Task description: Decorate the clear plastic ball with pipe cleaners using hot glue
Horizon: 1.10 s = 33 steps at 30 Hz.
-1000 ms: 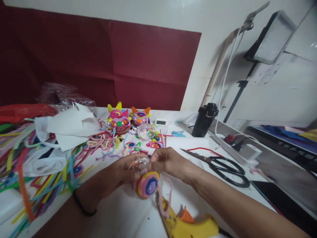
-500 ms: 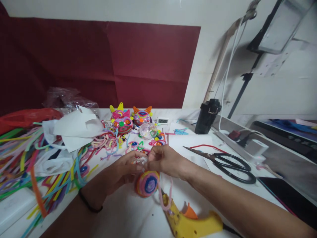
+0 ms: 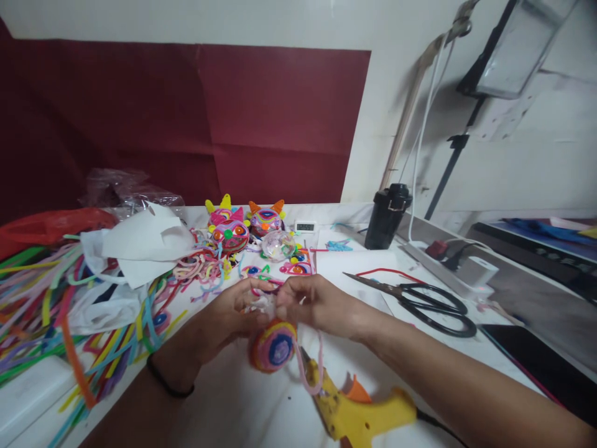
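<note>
The left hand and right hand are covering the top of the ball, hiding what the fingertips are pinching. The frame's bottom edge is cutting off the glue gun. The display is reading too small.

Dim indoor light, soft blur, wide-angle edge distortion.

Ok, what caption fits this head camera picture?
Both hands, left hand and right hand, hold a pipe-cleaner ball above a yellow glue gun.
</note>
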Motion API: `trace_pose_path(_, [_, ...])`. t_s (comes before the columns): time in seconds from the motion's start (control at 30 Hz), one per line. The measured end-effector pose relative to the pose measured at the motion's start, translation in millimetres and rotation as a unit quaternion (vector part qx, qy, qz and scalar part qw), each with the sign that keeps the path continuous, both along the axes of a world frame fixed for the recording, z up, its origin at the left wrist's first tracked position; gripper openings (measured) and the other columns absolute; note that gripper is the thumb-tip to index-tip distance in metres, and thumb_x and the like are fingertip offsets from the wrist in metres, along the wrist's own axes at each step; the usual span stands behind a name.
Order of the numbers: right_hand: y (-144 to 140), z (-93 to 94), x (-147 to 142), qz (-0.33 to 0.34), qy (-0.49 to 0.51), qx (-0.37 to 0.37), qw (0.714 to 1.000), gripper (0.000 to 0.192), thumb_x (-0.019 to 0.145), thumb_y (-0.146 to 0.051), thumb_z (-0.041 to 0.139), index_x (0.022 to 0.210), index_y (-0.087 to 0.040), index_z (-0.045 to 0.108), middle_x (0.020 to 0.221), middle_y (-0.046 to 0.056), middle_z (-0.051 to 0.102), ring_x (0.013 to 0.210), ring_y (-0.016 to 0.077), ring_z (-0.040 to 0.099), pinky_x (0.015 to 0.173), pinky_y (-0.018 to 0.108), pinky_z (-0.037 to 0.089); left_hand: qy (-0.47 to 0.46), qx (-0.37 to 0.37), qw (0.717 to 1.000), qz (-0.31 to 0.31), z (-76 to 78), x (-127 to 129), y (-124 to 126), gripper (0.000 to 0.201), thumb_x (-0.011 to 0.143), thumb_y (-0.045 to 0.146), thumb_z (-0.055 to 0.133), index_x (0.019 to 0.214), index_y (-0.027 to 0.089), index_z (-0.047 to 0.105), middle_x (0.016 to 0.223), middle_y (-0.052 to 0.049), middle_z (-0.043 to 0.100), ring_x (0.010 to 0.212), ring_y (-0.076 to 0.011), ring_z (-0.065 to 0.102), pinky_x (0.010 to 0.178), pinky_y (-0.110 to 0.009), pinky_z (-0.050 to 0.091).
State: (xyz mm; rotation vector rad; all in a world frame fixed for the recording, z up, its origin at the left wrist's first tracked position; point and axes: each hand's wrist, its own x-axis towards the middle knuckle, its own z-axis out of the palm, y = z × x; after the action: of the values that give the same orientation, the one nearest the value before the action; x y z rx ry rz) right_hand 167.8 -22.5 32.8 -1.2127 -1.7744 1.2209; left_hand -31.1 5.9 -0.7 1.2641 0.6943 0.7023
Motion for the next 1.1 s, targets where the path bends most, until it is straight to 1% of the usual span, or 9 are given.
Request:
trace_pose_path(0.13, [-13,-13.9,21,-0.011,-0.046,0.045,0.998,0.018,0.070,-0.026,0.074,0.077,-0.017,0.061,0.071,-0.002,0.058,0.064,0.0123,0.049,0.060,0.024,0.038,0.018,-0.009,1.000,0.008,3.9,1,-2,0.051,0.069,0.026,0.080,0.112,0.022,0.053,0.087,-0.003,0.070,0.070,-0.0174,0.066,0.059,-0.024,0.046])
trace_pose_path(0.3, [-20,-28.5,31,-0.027,-0.112,0.085,0.990,0.009,0.070,-0.009,0.062,0.071,-0.018,0.060,0.068,-0.002,0.061,0.064,0.0132,0.052,0.062,0.025,0.041,0.026,0.001,1.000,0.014,8.8,2,-4,0.051,0.070,0.023,0.079,0.113,0.021,0.052,0.094,-0.006,0.072,0.079,-0.0203,0.068,0.065,-0.027,0.049])
trace_pose_path(0.4, [-19,-25.9,32,-0.032,-0.081,0.082,0.993,0.012,0.070,-0.006,0.058,0.072,-0.018,0.058,0.066,-0.002,0.061,0.060,0.0130,0.054,0.059,0.025,0.043,0.013,-0.008,1.000,0.013,8.2,3,-4,0.050,0.069,0.022,0.080,0.110,0.021,0.052,0.094,-0.006,0.073,0.076,-0.0185,0.068,0.064,-0.025,0.050])
trace_pose_path(0.5, [-17,-18.7,35,-0.032,-0.025,0.071,0.997,0.017,0.071,-0.003,0.054,0.081,-0.017,0.060,0.067,0.000,0.065,0.060,0.0139,0.060,0.060,0.025,0.047,-0.011,-0.011,1.000,0.013,6.6,3,-3,0.049,0.068,0.019,0.080,0.108,0.021,0.053,0.089,-0.004,0.074,0.072,-0.0166,0.068,0.062,-0.023,0.050])
trace_pose_path(0.57, [-17,-13.6,36,-0.047,-0.041,0.102,0.993,0.022,0.075,-0.004,0.053,0.091,-0.016,0.063,0.068,0.001,0.066,0.060,0.0144,0.062,0.059,0.025,0.048,-0.022,-0.006,1.000,0.009,6.4,3,-4,0.049,0.068,0.018,0.080,0.109,0.021,0.054,0.088,-0.004,0.075,0.073,-0.0171,0.069,0.062,-0.024,0.051])
trace_pose_path(0.63, [-16,-9.1,37,-0.063,-0.101,0.152,0.981,0.019,0.081,-0.011,0.054,0.095,-0.016,0.066,0.064,0.000,0.065,0.055,0.0142,0.059,0.056,0.025,0.046,-0.032,-0.002,0.999,0.003,7.1,3,-4,0.049,0.067,0.018,0.080,0.109,0.021,0.054,0.088,-0.004,0.075,0.073,-0.0175,0.069,0.063,-0.025,0.051])
trace_pose_path(0.73, [-16,-4.2,36,-0.062,-0.159,0.216,0.961,0.015,0.086,-0.017,0.055,0.088,-0.017,0.070,0.067,0.001,0.066,0.058,0.0144,0.057,0.055,0.026,0.042,-0.043,0.004,0.999,0.004,9.5,4,-5,0.049,0.065,0.019,0.082,0.107,0.021,0.056,0.086,-0.003,0.075,0.072,-0.0169,0.068,0.063,-0.024,0.051])
trace_pose_path(0.97, [-13,-1.5,34,-0.046,-0.140,0.281,0.948,0.016,0.088,-0.013,0.053,0.080,-0.018,0.066,0.076,0.002,0.067,0.067,0.0145,0.058,0.058,0.024,0.042,-0.059,0.017,0.998,0.009,12.9,5,-7,0.048,0.063,0.017,0.082,0.104,0.021,0.058,0.075,0.000,0.072,0.065,-0.0152,0.065,0.057,-0.021,0.046])
trace_pose_path(1.1, [-9,-7.2,29,-0.061,-0.141,0.349,0.924,0.017,0.088,-0.010,0.051,0.077,-0.018,0.062,0.073,0.002,0.063,0.068,0.0153,0.057,0.060,0.025,0.041,-0.065,0.021,0.998,0.017,14.3,6,-10,0.050,0.060,0.017,0.083,0.103,0.020,0.058,0.077,-0.001,0.073,0.066,-0.0152,0.065,0.059,-0.022,0.047])
